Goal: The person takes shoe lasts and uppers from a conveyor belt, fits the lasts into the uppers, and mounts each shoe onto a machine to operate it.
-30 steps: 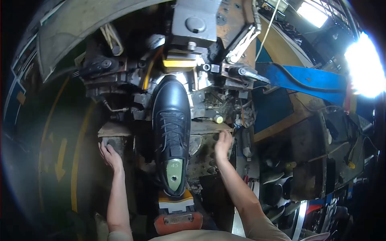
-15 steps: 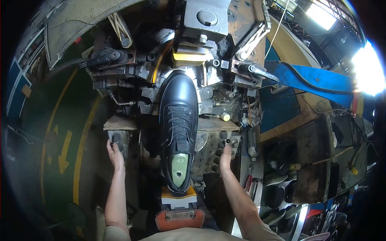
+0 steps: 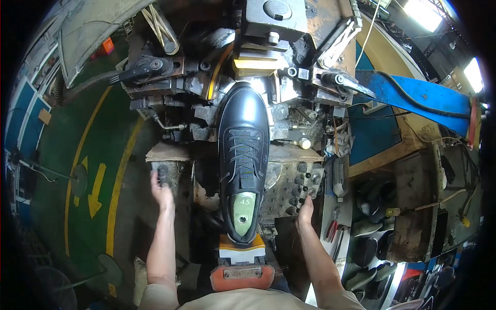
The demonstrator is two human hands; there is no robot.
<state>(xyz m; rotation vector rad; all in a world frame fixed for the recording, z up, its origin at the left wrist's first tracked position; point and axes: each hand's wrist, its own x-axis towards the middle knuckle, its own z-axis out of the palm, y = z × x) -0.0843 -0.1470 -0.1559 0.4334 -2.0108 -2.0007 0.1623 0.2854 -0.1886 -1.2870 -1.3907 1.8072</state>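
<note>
Black shoe (image 3: 244, 111) sits sole-down in the machine, toe pointing away from the person and just by the yellow block (image 3: 253, 67), heel at the yellow-topped support (image 3: 242, 253). Green form (image 3: 242, 219) marked 45 shows in the shoe opening. Both hands off the shoe, one each side. Left hand (image 3: 163, 195) is at the dark knobs (image 3: 163, 174), can't tell if it grips one. Right hand (image 3: 305, 213) is by the button panel (image 3: 281, 194), fingers partly hidden, grip unclear. Red-handled pliers (image 3: 331, 230) lie right of it

Beige shirt (image 3: 243, 300), short sleeves (image 3: 157, 297), bare forearms (image 3: 161, 248).
</note>
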